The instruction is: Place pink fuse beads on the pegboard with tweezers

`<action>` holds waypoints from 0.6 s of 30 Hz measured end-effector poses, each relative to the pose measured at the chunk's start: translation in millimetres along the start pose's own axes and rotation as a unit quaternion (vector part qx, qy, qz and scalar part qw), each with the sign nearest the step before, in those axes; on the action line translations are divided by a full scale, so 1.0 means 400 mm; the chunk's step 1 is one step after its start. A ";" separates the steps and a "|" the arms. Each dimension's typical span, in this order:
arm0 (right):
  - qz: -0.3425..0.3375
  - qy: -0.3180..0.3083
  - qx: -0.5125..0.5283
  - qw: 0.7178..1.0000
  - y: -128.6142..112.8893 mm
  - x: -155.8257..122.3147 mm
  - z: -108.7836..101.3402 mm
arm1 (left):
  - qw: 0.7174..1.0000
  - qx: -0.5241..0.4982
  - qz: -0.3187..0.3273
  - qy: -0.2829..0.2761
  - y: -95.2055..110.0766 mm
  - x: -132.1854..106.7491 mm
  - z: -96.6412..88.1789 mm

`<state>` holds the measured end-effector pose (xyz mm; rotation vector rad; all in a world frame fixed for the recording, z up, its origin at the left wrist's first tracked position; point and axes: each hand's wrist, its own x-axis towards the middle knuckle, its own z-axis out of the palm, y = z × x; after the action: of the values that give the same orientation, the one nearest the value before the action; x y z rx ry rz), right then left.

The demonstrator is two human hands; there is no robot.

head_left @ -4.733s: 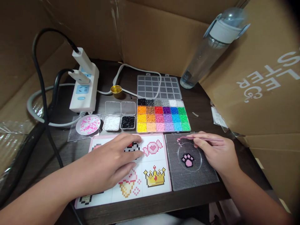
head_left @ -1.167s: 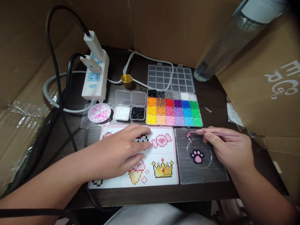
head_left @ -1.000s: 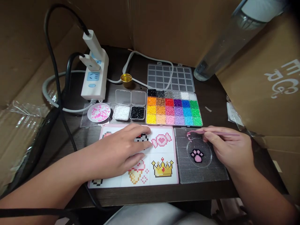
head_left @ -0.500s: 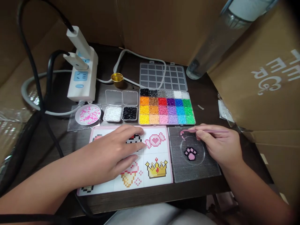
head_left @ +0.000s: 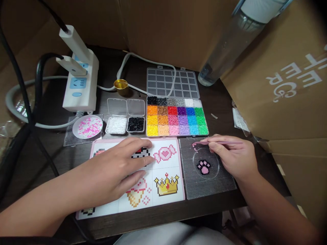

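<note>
Right hand (head_left: 232,154) has its fingers (head_left: 216,147) pinched narrow around pink tweezers (head_left: 227,142); the tips reach left to a short curved row of pink beads (head_left: 194,147) near the upper left corner of a clear pegboard (head_left: 212,190). Way too tiny to tell if there's a bead between the tips. So the bead row sits just left of those fingers, and the board is partly hidden under the hand. A pink and black paw (head_left: 203,166) is below the row, inside a faint circle.

Left hand (head_left: 127,166) is flat-ish, fingers loosely spread on the pattern sheet (head_left: 167,202), blocking several pictures; candy and crown show fully.

Further out, the multicolour bead case (head_left: 146,117) is upper center, with tubs of white beads (head_left: 116,125) and black beads (head_left: 136,124) beside it. Far left there's a power strip (head_left: 80,102); upper right, a bottle (head_left: 227,44) with its top cut off.
</note>
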<state>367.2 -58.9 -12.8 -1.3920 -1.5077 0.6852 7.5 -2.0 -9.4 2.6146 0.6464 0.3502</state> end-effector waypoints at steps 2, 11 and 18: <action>-0.001 0.000 0.001 1.000 -0.001 0.001 0.000 | 1.000 0.002 0.001 -0.001 0.001 0.000 0.000; -0.006 -0.002 -0.003 1.000 -0.003 -0.001 -0.004 | 1.000 -0.004 0.001 0.003 0.003 0.002 -0.002; -0.003 -0.002 -0.008 1.000 0.002 0.000 -0.002 | 1.000 0.004 0.004 0.001 0.001 0.000 0.001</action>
<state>368.4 -58.7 -13.2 -1.3971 -1.5236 0.6747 7.8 -2.4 -9.4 2.6258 0.6405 0.3536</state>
